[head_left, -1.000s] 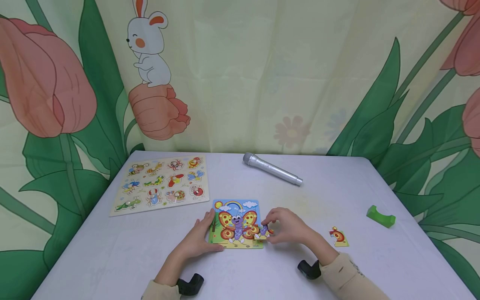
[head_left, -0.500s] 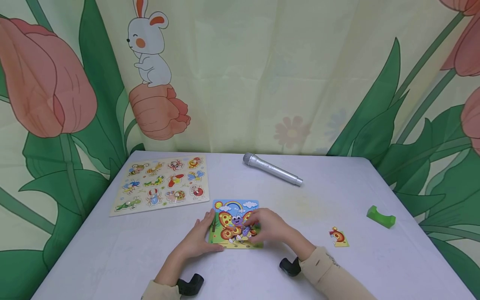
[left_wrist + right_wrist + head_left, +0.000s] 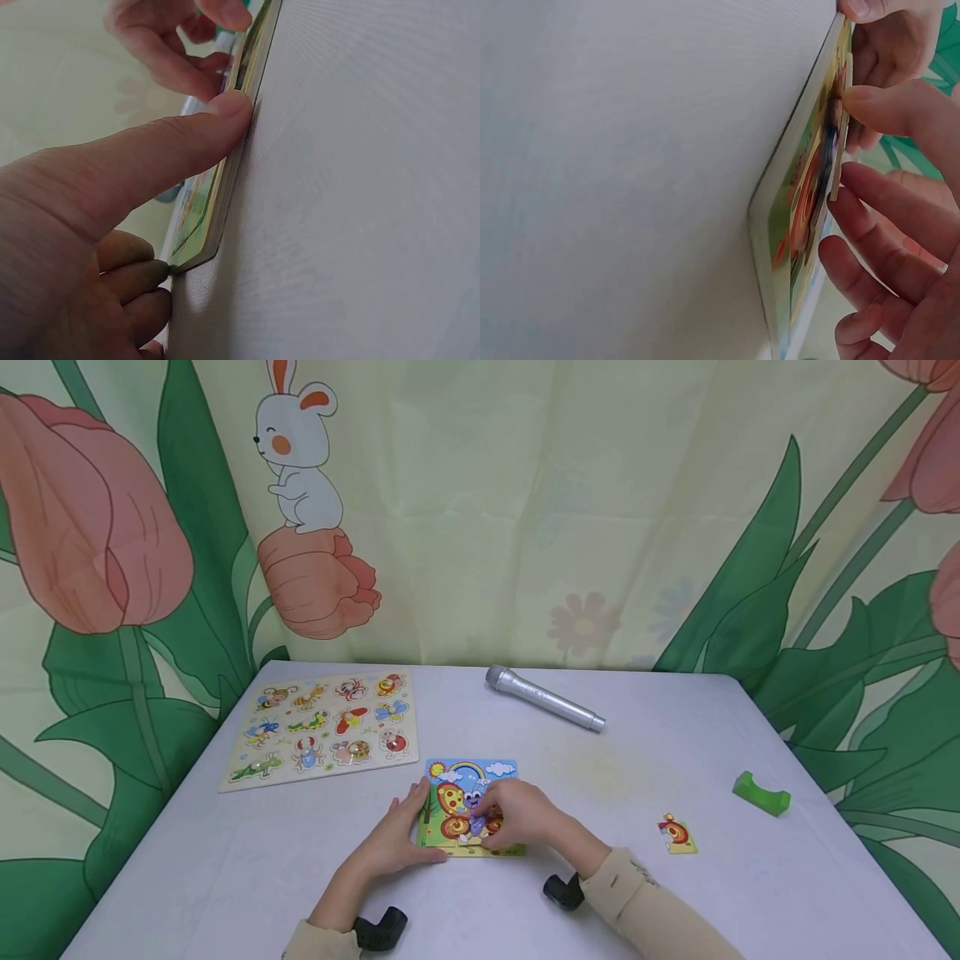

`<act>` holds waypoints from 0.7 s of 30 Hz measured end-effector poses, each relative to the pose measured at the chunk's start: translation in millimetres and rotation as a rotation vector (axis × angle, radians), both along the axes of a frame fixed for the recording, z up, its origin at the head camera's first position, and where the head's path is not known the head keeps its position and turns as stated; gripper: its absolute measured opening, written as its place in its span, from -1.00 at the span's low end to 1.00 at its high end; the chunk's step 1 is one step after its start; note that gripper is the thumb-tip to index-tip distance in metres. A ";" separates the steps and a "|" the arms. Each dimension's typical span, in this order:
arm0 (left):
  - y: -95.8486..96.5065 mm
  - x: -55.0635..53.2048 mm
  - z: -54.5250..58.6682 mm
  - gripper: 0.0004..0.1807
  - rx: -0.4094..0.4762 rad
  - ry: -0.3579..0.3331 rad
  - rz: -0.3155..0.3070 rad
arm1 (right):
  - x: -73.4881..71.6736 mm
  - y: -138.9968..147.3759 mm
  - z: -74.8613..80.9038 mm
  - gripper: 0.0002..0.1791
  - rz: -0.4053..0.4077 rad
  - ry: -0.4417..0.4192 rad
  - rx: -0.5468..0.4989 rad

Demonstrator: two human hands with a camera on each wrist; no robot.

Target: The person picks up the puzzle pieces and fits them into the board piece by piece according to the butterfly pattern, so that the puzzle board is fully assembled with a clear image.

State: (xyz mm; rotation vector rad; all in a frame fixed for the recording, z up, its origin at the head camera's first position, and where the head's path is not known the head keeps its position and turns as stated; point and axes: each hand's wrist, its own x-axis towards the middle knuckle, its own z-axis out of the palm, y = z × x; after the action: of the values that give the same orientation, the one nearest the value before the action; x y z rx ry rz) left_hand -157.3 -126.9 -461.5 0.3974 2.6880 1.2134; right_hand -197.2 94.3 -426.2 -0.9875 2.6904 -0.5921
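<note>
A square butterfly puzzle board [image 3: 450, 808] lies on the table in front of the person. My left hand [image 3: 397, 837] holds its lower left corner, thumb at the near edge and fingers at the left side; in the left wrist view the thumb [image 3: 187, 135] rests on the rim. Over the right half of the board, my right hand [image 3: 522, 814] pinches a puzzle piece [image 3: 838, 150] between thumb and fingertips. That piece is slightly raised and tilted over the picture in the right wrist view. The right fingers hide much of the butterfly's right wing in the head view.
One loose puzzle piece [image 3: 678, 833] with an orange swirl lies to the right. Beyond it is a green arched block [image 3: 762, 793]. A silver toy microphone [image 3: 546, 697] lies at the back, and a wooden insect puzzle board [image 3: 322, 727] at the back left.
My right hand has carried its puzzle piece leftward, from the board's right edge to over the butterfly's middle. The left hand has stayed at the corner.
</note>
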 end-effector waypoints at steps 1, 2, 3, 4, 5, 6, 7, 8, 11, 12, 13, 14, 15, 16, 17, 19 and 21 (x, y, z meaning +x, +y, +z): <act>-0.1 0.0 0.0 0.18 -0.001 0.000 0.001 | 0.4 -0.9 0.6 -0.64 0.004 0.009 0.010; -0.2 -0.1 0.0 0.18 -0.001 0.001 0.002 | 0.7 -2.0 1.3 -0.64 0.006 0.014 0.014; -0.2 -0.1 0.0 0.18 0.000 0.001 0.003 | 1.0 -3.0 2.0 -0.64 0.007 0.018 0.021; -0.2 -0.1 0.1 0.18 0.001 0.000 0.003 | 1.5 -3.8 3.0 -0.65 0.008 0.021 0.026; -0.3 0.0 0.2 0.18 0.004 -0.001 0.005 | 1.9 -4.5 3.9 -0.65 0.006 0.023 0.032; -0.3 -0.1 0.1 0.18 0.004 -0.003 0.006 | 2.4 -5.2 4.6 -0.64 0.003 0.025 0.038; -0.3 -0.2 0.0 0.18 0.005 -0.004 0.008 | 2.7 -5.9 5.0 -0.64 0.000 0.027 0.044; -0.3 -0.2 -0.1 0.18 0.005 -0.005 0.009 | 3.1 -6.6 5.3 -0.64 -0.002 0.031 0.052; -0.4 -0.3 -0.2 0.18 0.000 -0.010 0.013 | 3.8 -8.6 5.6 -0.64 -0.011 0.043 0.074; -0.4 -0.4 -0.2 0.18 -0.002 -0.011 0.014 | 4.0 -9.2 5.5 -0.64 -0.014 0.044 0.079; -0.3 -0.6 -0.2 0.18 -0.003 -0.010 0.014 | 4.1 -9.9 5.5 -0.64 -0.017 0.046 0.082; -0.3 -0.6 -0.2 0.18 -0.004 -0.012 0.016 | 4.0 -10.5 5.5 -0.64 -0.019 0.047 0.087; -0.3 -0.7 -0.2 0.18 -0.003 -0.013 0.016 | 3.9 -11.1 5.5 -0.64 -0.022 0.046 0.089; -0.3 -0.8 -0.2 0.18 -0.003 -0.014 0.016 | 3.9 -11.6 5.7 -0.65 -0.025 0.045 0.092; -0.2 -0.7 -0.1 0.18 -0.001 -0.015 0.017 | 3.8 -11.9 5.8 -0.65 -0.027 0.042 0.094; 0.0 -0.9 -0.5 0.18 -0.005 -0.015 0.016 | 3.7 -12.4 6.5 -0.66 -0.031 0.040 0.096; 0.2 -0.9 -0.6 0.18 -0.010 -0.015 0.013 | 3.9 -12.5 7.6 -0.67 -0.036 0.034 0.100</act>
State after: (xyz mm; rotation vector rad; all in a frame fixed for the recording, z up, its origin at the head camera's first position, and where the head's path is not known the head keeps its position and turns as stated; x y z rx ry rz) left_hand -158.2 -126.6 -462.1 0.3688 2.6871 1.2017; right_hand -193.4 81.8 -418.6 -0.9339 2.7432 -0.4463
